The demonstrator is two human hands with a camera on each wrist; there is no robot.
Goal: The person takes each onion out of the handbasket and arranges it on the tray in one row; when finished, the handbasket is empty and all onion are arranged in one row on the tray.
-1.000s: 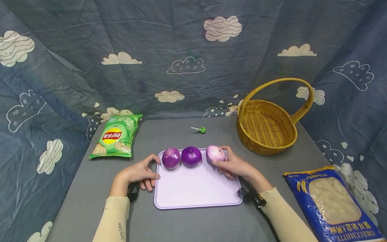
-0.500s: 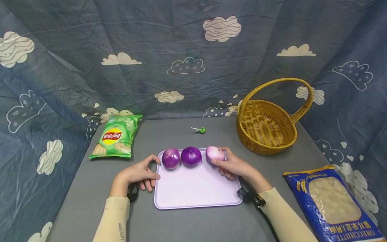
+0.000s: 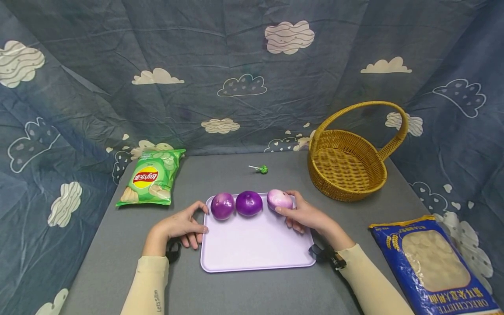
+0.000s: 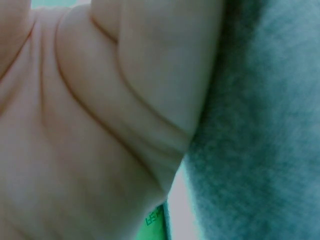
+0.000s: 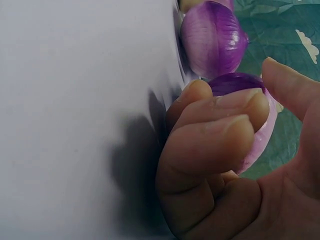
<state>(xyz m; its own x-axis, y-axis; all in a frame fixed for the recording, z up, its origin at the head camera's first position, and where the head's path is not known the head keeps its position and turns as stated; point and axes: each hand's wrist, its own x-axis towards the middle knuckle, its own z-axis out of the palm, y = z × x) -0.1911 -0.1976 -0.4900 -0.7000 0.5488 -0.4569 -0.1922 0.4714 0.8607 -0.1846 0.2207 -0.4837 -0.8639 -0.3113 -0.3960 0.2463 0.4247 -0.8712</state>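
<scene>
My right hand (image 3: pixel 305 213) holds a pale pink-purple onion (image 3: pixel 278 199) near the far right corner of a lilac tray (image 3: pixel 257 249). The thumb lies on the onion's near side, the index finger round its far right; lower fingers curl beneath in the right wrist view. Beside it along the tray's far edge sit a dark purple onion (image 3: pixel 249 203) and a purple onion (image 3: pixel 222 206) at the left corner. My left hand (image 3: pixel 179 225) touches the tray's left rim with thumb and index fingertip, its other fingers relaxed. In the left wrist view the palm (image 4: pixel 90 125) hides most things.
A green chip bag (image 3: pixel 151 177) lies at the back left. Behind the tray is a green-wrapped lollipop (image 3: pixel 263 169). A wicker basket (image 3: pixel 346 186) with a tall handle stands back right, and a blue pasta bag (image 3: pixel 433 262) lies front right. Cloud-print cloth hangs behind the table.
The pale onion has shifted very slightly left and turned a little under my right hand. My left hand, the tray and the other onions look unmoved.
</scene>
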